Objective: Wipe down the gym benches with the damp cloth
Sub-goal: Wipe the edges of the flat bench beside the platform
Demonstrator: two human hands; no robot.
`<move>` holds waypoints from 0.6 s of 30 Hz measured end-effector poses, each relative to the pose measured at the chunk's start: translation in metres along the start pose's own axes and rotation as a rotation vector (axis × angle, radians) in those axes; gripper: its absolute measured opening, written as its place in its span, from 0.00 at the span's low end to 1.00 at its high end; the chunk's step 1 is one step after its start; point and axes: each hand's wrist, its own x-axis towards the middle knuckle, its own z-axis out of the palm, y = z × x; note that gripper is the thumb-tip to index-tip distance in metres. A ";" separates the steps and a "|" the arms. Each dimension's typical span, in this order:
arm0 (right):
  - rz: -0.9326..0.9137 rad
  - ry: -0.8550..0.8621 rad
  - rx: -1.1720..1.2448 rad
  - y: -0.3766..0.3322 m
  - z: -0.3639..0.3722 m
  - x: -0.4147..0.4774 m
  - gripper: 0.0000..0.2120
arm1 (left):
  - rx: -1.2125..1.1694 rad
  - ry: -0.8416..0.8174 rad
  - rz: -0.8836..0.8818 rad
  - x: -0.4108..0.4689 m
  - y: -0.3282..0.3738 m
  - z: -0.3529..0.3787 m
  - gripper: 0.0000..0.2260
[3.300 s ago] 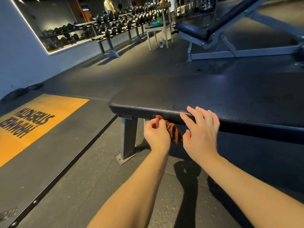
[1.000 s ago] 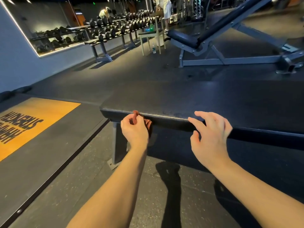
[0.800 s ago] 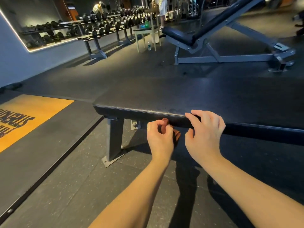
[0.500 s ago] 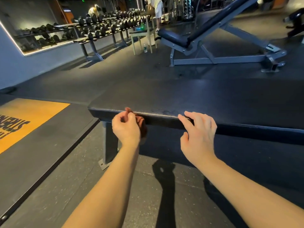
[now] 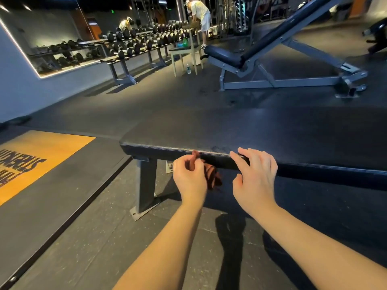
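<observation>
A flat black padded bench (image 5: 261, 130) runs across the middle of the view, its near edge facing me. My left hand (image 5: 189, 178) grips a bunched reddish-brown cloth (image 5: 212, 176) and holds it against the bench's front side, just below the edge. My right hand (image 5: 254, 178) rests beside it on the right, straight fingers laid over the bench edge, thumb hanging free below. Most of the cloth is hidden behind my left hand.
The bench's grey steel leg (image 5: 145, 185) stands bolted to the floor on the left. An orange floor mat (image 5: 39, 158) lies far left. An incline bench (image 5: 272, 49), a dumbbell rack (image 5: 134, 45), a small table (image 5: 184, 51) and a person (image 5: 200, 15) are at the back.
My left hand with the cloth has slid back and forth along the bench's front edge and now sits right, close to my right hand. The right hand has stayed on the edge.
</observation>
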 end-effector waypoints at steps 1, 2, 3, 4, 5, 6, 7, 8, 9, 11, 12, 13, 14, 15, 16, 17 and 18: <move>0.003 -0.007 0.001 -0.001 0.000 0.000 0.28 | -0.008 0.071 -0.052 0.017 -0.004 -0.010 0.06; 0.009 -0.014 -0.002 -0.001 0.000 0.000 0.28 | -0.014 0.138 -0.103 0.034 -0.008 -0.019 0.06; 0.015 -0.017 -0.007 -0.001 0.000 0.000 0.28 | -0.032 0.198 -0.145 0.046 -0.008 -0.027 0.06; 0.020 -0.019 -0.010 -0.001 0.000 0.000 0.28 | -0.055 0.243 -0.173 0.054 -0.009 -0.032 0.05; 0.022 -0.016 -0.012 -0.001 0.000 0.000 0.28 | -0.075 0.262 -0.184 0.057 -0.006 -0.033 0.05; 0.023 -0.012 -0.013 -0.002 0.000 0.000 0.28 | -0.086 0.253 -0.175 0.055 -0.003 -0.029 0.05; 0.026 -0.009 -0.012 -0.002 0.000 0.000 0.28 | -0.088 0.232 -0.157 0.049 0.002 -0.022 0.05; 0.030 -0.007 -0.009 -0.003 0.000 0.000 0.28 | -0.078 0.208 -0.135 0.039 0.003 -0.014 0.05; 0.031 -0.007 -0.007 -0.003 0.000 0.000 0.27 | -0.062 0.170 -0.120 0.025 0.006 -0.006 0.06; 0.027 -0.019 -0.014 -0.003 -0.001 0.000 0.28 | -0.016 0.047 -0.074 -0.006 0.009 0.008 0.07; 0.023 -0.027 -0.015 -0.003 -0.001 -0.001 0.27 | 0.027 -0.039 -0.038 -0.019 0.009 0.013 0.08; 0.018 -0.034 -0.011 -0.002 -0.001 0.000 0.27 | 0.071 -0.143 -0.006 -0.031 0.012 0.015 0.08; 0.019 -0.042 -0.002 -0.003 -0.004 0.000 0.26 | 0.101 -0.245 0.024 -0.038 0.013 0.016 0.07; 0.027 -0.051 0.014 -0.004 -0.008 0.000 0.24 | 0.120 -0.334 0.040 -0.042 0.017 0.014 0.06; 0.036 -0.053 0.040 -0.006 -0.013 -0.001 0.23 | 0.127 -0.393 0.051 -0.041 0.020 0.010 0.05; 0.036 -0.044 0.071 -0.008 -0.017 -0.002 0.22 | 0.134 -0.434 0.058 -0.037 0.023 0.006 0.04; 0.030 -0.031 0.100 -0.011 -0.022 -0.005 0.21 | 0.148 -0.469 0.066 -0.030 0.026 0.000 0.03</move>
